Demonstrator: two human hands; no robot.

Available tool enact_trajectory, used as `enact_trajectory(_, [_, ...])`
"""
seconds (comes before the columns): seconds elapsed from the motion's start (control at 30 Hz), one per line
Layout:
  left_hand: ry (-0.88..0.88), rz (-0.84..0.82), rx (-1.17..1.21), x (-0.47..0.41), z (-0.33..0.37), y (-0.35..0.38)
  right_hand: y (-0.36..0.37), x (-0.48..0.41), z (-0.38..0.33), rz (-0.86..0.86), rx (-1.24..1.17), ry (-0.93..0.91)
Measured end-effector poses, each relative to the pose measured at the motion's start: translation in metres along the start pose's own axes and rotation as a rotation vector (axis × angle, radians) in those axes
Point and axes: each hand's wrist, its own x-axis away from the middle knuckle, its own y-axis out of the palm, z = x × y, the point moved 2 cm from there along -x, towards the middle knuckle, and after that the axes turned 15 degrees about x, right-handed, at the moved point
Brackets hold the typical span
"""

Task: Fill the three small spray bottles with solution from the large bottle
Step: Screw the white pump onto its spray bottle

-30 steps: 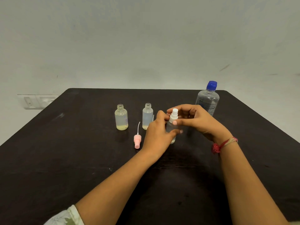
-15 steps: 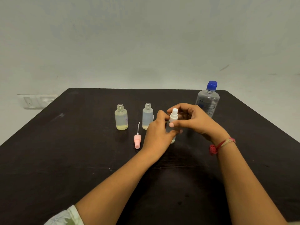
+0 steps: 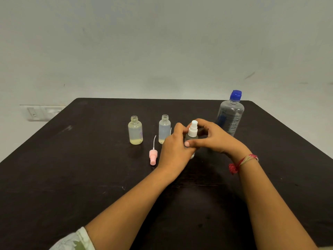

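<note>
The capped bottle [image 3: 192, 137] stands near the middle of the table [image 3: 72, 177], held between both hands: the left hand [image 3: 174, 150] wraps its body from the left with curled fingers, and the right hand [image 3: 214, 138] curls round its neck, thumb laid across the front just under the white cap [image 3: 193, 128], fingers behind it. Whether the cap is tight or loose cannot be told. Left of the hands stand two open bottles, the yellowish bottle [image 3: 135, 131] and the bluish bottle [image 3: 164, 129], each with only a little liquid at the bottom; the pink cap [image 3: 153, 156] lies flat just in front of them, its thin tube pointing away. The big bottle [image 3: 230, 116] stands behind the right hand, closed by its blue lid [image 3: 235, 95]. The small bottles look like light, thin plastic, easy to tip and likely to flex if squeezed, so the body is best steadied low while the cap is turned by its ribbed collar, not its nozzle. The big bottle is probably the heavier, its smooth wall slippery; a grip round the middle should give control when pouring into such narrow necks, where spills seem likely
</note>
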Motion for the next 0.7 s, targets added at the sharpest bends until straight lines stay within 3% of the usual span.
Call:
enact_trajectory(0.3, [0.157, 0.033, -0.372, -0.006, 0.019, -0.018, 0.001, -0.003, 0.002, 0.241, 0.150, 0.053])
enact_trajectory(0.7, [0.106, 0.309, -0.212, -0.022, -0.001, -0.046, 0.017, -0.006, 0.004, 0.563, 0.207, 0.202])
